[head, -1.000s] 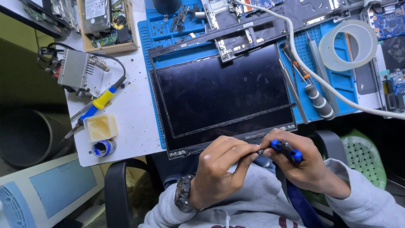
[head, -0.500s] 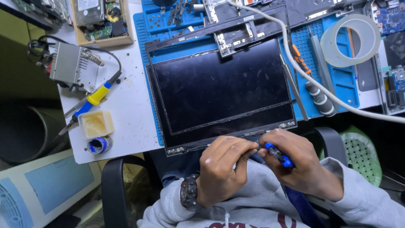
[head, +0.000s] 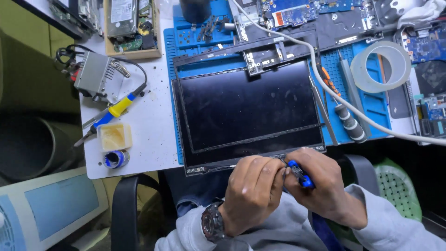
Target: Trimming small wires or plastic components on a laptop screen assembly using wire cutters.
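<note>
At the left of the frame a soldering iron with a yellow and blue handle [head: 113, 111] lies on the white table [head: 153, 135] beside its metal stand [head: 95, 74], with a small tub of flux [head: 114, 136] and a round blue tin [head: 115, 159] below. These sit near the table's edge, and a stray elbow could likely knock them off.

At centre, the dark laptop screen panel [head: 248, 111] rests on a blue work mat [head: 183, 42], its lower edge overhanging towards the person. The left hand [head: 253, 195] is curled closed at that lower edge, fingers touching the right hand [head: 320, 186], which is clamped on a blue-handled screwdriver [head: 297, 173]. Its tip is hidden. A slip could scratch or crack the panel, or send a tiny screw into the lap.

At right, a white cable [head: 334, 95] crosses the mat near a tape roll [head: 381, 67]; snagging it could drag parts.
</note>
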